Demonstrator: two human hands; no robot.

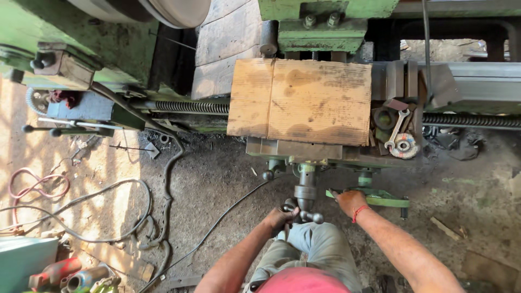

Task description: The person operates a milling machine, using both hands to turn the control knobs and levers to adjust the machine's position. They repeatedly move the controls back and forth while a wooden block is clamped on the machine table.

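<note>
The left hand is closed around the knobbed handwheel at the front of the lathe carriage, directly below the wooden board. The handwheel's shaft runs from the carriage towards the person, so the grip is met end-on. The right hand is laid on the green lever just to the right of the handwheel, fingers curled over its near end; the lever's long axis lies crosswise, left to right. Both hands are already in contact. A spanner rests right of the board, clear of either hand. Cables lie on the floor well to the left.
</note>
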